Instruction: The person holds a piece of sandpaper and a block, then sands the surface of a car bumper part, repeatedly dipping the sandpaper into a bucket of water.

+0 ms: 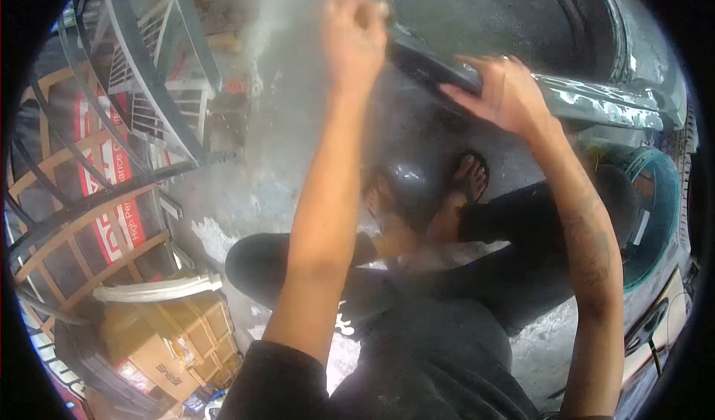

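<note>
A long dark car body part, which looks like a bumper [428,61], runs from the top middle to the right. Its right side is grey-green with white scuffed patches. My right hand [506,92] grips the dark edge, thumb below and fingers over the top. At the left end of that edge, my left hand [354,44] is closed in a fist, slightly blurred. Whatever it may hold is hidden by the curled fingers.
Black curved frames [112,189] and a white grille stand on the left. Below them are a cardboard box [167,342] and a white curved strip [158,288]. A green round tub [663,211] stands at right. My feet in sandals rest on the stained grey floor [261,174].
</note>
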Tool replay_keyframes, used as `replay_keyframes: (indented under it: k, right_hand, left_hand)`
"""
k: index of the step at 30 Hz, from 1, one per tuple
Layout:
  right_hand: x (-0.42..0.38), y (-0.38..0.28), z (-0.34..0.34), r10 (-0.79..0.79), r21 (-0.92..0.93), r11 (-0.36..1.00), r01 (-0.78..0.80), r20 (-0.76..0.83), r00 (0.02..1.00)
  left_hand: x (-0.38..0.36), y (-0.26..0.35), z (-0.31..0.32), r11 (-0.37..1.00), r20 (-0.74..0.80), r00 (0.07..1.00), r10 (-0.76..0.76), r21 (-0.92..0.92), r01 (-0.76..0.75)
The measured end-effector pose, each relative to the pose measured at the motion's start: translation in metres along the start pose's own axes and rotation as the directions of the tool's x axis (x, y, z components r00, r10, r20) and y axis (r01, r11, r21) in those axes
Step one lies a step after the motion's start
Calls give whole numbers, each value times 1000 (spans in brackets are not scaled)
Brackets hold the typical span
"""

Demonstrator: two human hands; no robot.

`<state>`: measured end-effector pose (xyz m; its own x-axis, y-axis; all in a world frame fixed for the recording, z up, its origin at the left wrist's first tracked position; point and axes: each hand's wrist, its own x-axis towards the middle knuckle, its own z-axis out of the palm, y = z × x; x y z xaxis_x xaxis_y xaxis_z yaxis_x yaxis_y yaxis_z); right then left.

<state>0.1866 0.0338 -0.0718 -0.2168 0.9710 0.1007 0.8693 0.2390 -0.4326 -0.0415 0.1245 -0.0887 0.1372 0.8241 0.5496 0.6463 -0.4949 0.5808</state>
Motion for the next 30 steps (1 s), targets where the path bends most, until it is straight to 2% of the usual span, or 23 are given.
replay_keyframes:
  k: [2, 4, 6, 7, 9, 11, 12, 13, 15, 17, 19, 20, 21, 22, 25, 26, 28, 29, 30]
  right_hand:
    - [3, 3, 0, -26, -16, 1000, 26, -9, 1000]
    - [2, 2, 1, -30, -32, 999, 30, -18, 999]
    - [1, 9, 5, -68, -66, 996, 64, -63, 996]
    - [1, 6, 1, -40, -26, 999, 39, -29, 999]
    - [-2, 4, 4, -36, -9, 999, 36, -6, 999]
    - [-2, 4, 5, -50, 1, 999, 50, -22, 998]
    - [-1, 4, 2, -44, 9, 999, 44, -30, 999]
    - [-1, 3, 1, -29, 38, 999, 31, -33, 999]
    - [0, 2, -1, -27, 31, 999, 28, -32, 999]
    - [1, -1, -4, -15, -13, 1000, 15, 8, 1000]
    - [2, 4, 2, -31, 0, 1000, 31, -1, 1000]
    - [1, 4, 2, -41, 8, 999, 41, -28, 999]
    - [4, -5, -10, 40, 22, 999, -42, 78, 996]
    - [-2, -5, -6, 46, 25, 999, -48, 88, 995]
    - [11, 10, -8, 23, 29, 999, -24, 46, 999]
    - [15, 14, -8, 4, 16, 1000, -4, 0, 1000]
    - [2, 10, 4, -30, 18, 999, 30, -29, 999]
    - [1, 6, 4, -31, 43, 999, 33, -50, 998]
    - [2, 1, -2, 1, 50, 999, -1, 6, 1000]
  left_hand:
    - [4, 14, -3, 997, 30, 997, -78, 10, 77]
    - [-29, 31, -10, 1000, 28, 1000, 12, -16, -12]
    - [-18, 16, -4, 998, 25, 999, 43, -45, -42]
    - [-9, 2, 1, 999, 40, 999, 16, -38, -15]
    - [29, -28, 12, 978, 35, 984, -172, -111, 175]
    - [37, -30, -9, 984, -14, 987, -158, -86, 156]
    - [42, -26, -16, 987, -45, 988, -147, -72, 144]
    - [32, -21, -27, 994, -5, 994, -108, 28, 108]
    - [-1, 16, -44, 989, 41, 988, -146, -7, 146]
    - [-5, 24, -30, 980, 88, 977, -192, -43, 196]
    - [1, 5, -3, 1000, 36, 999, 5, -5, -5]
    - [7, -4, 3, 1000, 45, 999, -6, -5, 6]
    - [18, -9, 9, 1000, -25, 999, 24, 12, -23]
    - [21, -10, 12, 998, -96, 994, 55, 33, -52]
    - [-13, 22, -11, 999, 4, 999, 43, 22, -43]
    - [-20, 24, -15, 999, 77, 997, 25, 28, -27]
    - [0, 0, -2, 1000, 103, 995, -9, 5, 8]
    - [16, -17, 8, 999, 53, 998, -32, -24, 33]
    - [26, -20, 9, 998, -1, 999, -46, -54, 45]
